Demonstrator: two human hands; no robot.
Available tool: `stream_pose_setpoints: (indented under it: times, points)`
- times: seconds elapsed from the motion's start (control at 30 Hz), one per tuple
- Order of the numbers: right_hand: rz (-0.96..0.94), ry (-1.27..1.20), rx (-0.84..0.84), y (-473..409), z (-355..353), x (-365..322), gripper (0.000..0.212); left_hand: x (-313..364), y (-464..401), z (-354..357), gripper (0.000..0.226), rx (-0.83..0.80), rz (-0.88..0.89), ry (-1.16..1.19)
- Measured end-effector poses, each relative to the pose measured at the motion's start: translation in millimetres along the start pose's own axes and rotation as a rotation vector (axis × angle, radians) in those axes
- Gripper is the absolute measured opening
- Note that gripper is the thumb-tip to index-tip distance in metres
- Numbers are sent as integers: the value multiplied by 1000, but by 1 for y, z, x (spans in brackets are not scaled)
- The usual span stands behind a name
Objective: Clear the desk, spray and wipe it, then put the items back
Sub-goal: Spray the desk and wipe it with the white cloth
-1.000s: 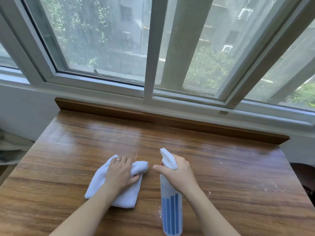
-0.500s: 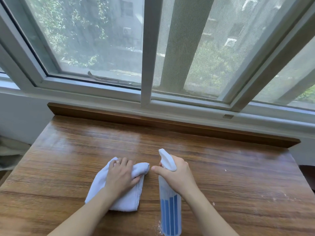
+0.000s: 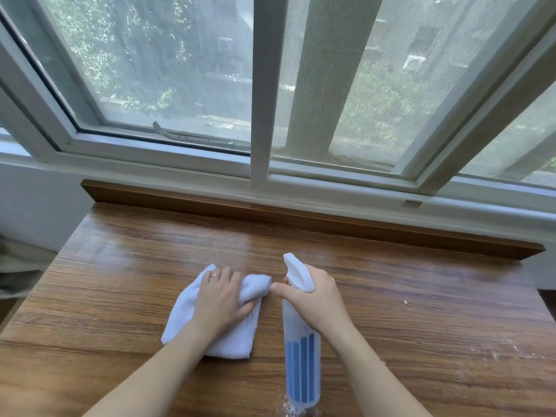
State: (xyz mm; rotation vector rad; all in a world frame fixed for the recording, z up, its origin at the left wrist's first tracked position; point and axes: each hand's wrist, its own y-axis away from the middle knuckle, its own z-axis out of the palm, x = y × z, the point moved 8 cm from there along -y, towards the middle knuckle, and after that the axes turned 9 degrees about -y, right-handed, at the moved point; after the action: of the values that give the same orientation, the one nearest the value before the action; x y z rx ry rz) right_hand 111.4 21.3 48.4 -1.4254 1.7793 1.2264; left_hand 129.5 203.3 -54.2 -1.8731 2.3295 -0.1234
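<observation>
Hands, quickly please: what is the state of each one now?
Left hand: gripping the white cloth on the desk.
Right hand: closed around the spray bottle.

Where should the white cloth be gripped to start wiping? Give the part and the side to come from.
Grip the white cloth at its bunched far end, from above, where the left hand already lies on it. It is folded flat on the desk, so the raised roll there gives the fingers something to close round. The right hand holds the spray bottle.
</observation>
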Motion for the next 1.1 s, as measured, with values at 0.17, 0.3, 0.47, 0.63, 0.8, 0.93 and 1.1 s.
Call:
stream_pose_setpoints:
  times: [0.17, 0.3, 0.47, 0.63, 0.8, 0.93, 1.1]
  points:
    - [9, -16, -14, -6, 3, 1, 35, 7, 25, 2, 44, 113, 51, 33]
    - [14, -13, -23, -10, 6, 4, 32, 4, 12, 1, 46, 136, 41, 29]
    - [25, -15, -23, -13, 6, 7, 30, 1, -11, 7, 47, 103, 52, 29]
    - [18, -11, -10, -15, 4, 3, 32, -4, -53, 11, 53, -21, 40, -35]
    - [7, -13, 13, -15, -2, 0, 36, -7, -74, 13, 56, -141, -43, -83]
    - [27, -1, 20, -17, -4, -1, 35, -2, -61, 7, 55, -122, -40, -46]
    - [39, -23, 4, -18, 0, -2, 34, 9, -24, 5, 52, -1, 58, 2]
